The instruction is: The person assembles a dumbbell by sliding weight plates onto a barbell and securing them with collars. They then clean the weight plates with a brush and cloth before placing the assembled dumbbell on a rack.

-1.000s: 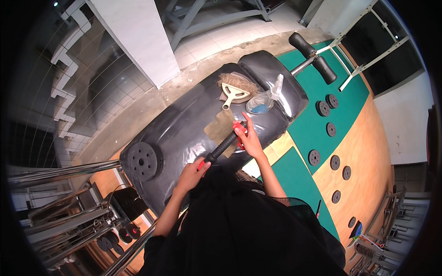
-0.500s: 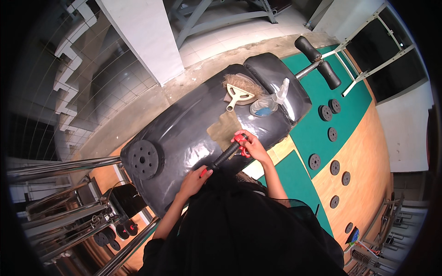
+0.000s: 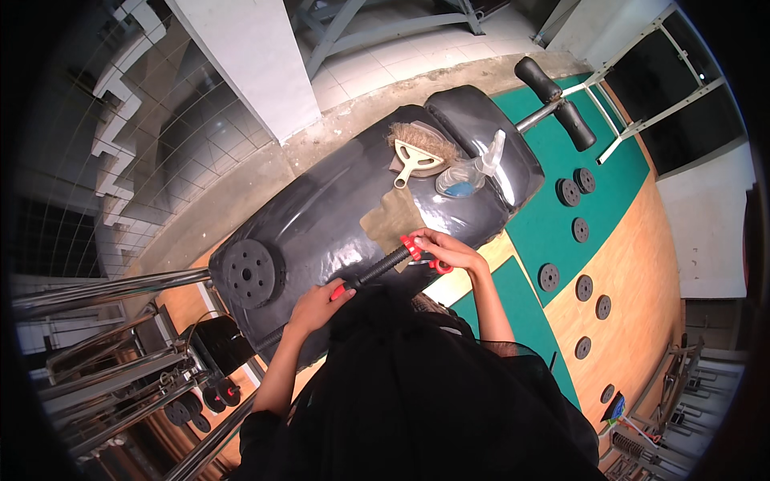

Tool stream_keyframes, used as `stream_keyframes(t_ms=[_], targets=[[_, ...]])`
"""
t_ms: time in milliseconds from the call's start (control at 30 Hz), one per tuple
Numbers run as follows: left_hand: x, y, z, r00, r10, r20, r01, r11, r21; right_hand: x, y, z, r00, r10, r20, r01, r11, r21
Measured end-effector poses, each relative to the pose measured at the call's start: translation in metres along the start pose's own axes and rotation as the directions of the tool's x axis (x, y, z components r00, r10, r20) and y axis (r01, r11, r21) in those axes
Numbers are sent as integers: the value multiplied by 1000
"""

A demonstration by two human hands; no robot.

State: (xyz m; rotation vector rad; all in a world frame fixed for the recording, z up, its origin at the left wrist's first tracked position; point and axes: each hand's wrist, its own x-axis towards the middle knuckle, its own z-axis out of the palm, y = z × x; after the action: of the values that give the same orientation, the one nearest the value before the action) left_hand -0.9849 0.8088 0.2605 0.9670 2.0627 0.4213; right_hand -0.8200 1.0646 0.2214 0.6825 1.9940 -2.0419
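Note:
A black threaded dumbbell bar point(image 3: 383, 266) is held slantwise over the near side of a black padded bench point(image 3: 317, 220). My left hand point(image 3: 314, 306) is closed around its lower-left end, where a red part shows by the fingers. At the upper-right end, the fingers of my right hand point(image 3: 446, 248) pinch a red collar nut point(image 3: 411, 245). A second red collar point(image 3: 440, 267) shows under the right palm, apart from the bar. Beyond the bar a tan cloth point(image 3: 391, 216) lies flat on the bench.
A cream-handled brush point(image 3: 419, 159) and a clear spray bottle point(image 3: 463, 179) rest on the bench. A black weight plate point(image 3: 265, 280) lies at its left end. Several small plates point(image 3: 549, 277) are spread over the green mat and wooden floor to the right. Metal rails point(image 3: 112, 293) stand at left.
The left hand and its end of the bar have moved left and slightly up. My right hand has shifted right, and the second red collar shows more plainly under it.

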Motion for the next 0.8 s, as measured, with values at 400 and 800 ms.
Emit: stream_keyframes(t_ms=[400, 800], targets=[[1, -3, 3, 997, 43, -71, -40, 998, 39, 12, -5, -13, 986, 46, 162, -41, 999, -36], [2, -6, 1, 994, 73, -77, -66, 993, 94, 18, 3, -22, 986, -4, 167, 22, 994, -107]])
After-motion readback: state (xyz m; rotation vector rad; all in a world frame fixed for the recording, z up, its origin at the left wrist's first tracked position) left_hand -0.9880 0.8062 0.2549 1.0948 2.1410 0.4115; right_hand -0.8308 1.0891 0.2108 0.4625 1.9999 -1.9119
